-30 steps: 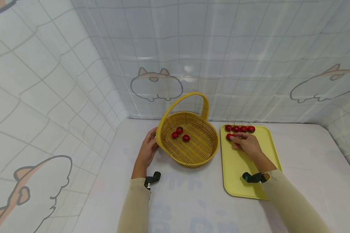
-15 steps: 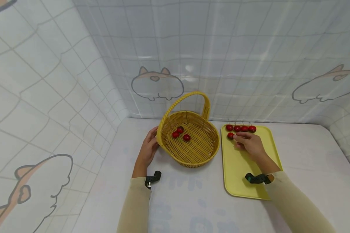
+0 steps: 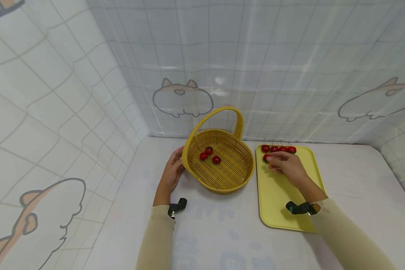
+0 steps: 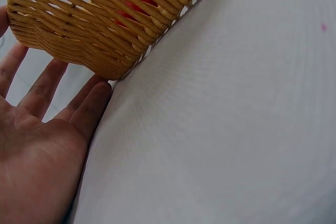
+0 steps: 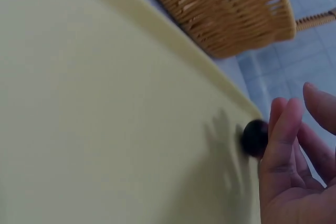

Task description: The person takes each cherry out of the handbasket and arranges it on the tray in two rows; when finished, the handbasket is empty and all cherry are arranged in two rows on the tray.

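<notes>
A yellow wicker basket (image 3: pixel 222 176) with an arched handle holds several cherries, among them one cherry (image 3: pixel 216 159) near its middle. My left hand (image 3: pixel 172 170) rests against the basket's outer left side. In the left wrist view its fingers (image 4: pixel 44 85) are spread and fairly straight, touching the woven wall. Over the yellow tray (image 3: pixel 273 210), my right hand (image 3: pixel 288 168) has its fingertips at a single cherry (image 3: pixel 266 158). That cherry looks dark in the right wrist view, beyond the fingers, with the thumb (image 5: pixel 321 106) standing apart.
A row of several cherries with upright stems, one a dark red cherry (image 3: pixel 265 148), lies along the tray's far edge. The tray stands right of the basket on a white tabletop (image 3: pixel 209 232). A curtain (image 3: pixel 273 86) with a grid pattern hangs behind.
My right hand has shifted slightly right, then back a little towards the single cherry, which stays near the tray's left edge. My left hand stays at the basket.
</notes>
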`<state>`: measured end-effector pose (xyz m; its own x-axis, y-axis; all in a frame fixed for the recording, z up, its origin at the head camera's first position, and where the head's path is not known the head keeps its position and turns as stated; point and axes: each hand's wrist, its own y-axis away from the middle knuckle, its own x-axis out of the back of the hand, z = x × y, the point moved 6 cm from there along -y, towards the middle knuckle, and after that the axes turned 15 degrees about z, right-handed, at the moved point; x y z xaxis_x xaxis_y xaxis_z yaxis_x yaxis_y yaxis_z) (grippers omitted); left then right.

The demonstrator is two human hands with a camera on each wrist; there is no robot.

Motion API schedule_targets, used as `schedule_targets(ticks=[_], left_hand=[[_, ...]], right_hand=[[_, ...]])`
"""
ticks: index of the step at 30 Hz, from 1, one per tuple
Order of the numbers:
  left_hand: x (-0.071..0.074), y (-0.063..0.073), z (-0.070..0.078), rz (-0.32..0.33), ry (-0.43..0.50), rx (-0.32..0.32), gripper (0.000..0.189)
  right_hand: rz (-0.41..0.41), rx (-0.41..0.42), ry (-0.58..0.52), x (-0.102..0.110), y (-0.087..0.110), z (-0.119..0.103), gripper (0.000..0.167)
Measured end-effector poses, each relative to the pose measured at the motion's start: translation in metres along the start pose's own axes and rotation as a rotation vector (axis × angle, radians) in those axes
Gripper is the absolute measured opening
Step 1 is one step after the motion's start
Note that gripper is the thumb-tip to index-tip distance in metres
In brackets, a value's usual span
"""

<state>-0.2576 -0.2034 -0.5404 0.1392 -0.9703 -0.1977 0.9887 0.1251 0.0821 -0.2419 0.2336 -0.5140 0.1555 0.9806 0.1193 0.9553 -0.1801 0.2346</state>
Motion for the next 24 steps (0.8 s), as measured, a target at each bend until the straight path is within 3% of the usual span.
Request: schedule_targets(ticks=[9,15,19,24], left_hand=[[-0.002,0.002,0.002,-0.003,-0.006,-0.005,0.051],[-0.001,0.001,0.002,-0.005,-0.008,-0.002,0.051],[-0.001,0.001,0.001,-0.005,-0.005,0.003,0.051],[-0.001,0.001,0.001,-0.009,-0.006,0.002,0.052]], right_hand=[[-0.119,0.050,0.050,-0.019,0.009,-0.035,0.064],[-0.169,0.106,0.124,-0.036,0.010,-0.059,0.056],[-0.192,0.124,0.178,-0.052,0.010,-0.072,0.058],[-0.261,0.112,0.167,-0.078,0.012,-0.084,0.058]])
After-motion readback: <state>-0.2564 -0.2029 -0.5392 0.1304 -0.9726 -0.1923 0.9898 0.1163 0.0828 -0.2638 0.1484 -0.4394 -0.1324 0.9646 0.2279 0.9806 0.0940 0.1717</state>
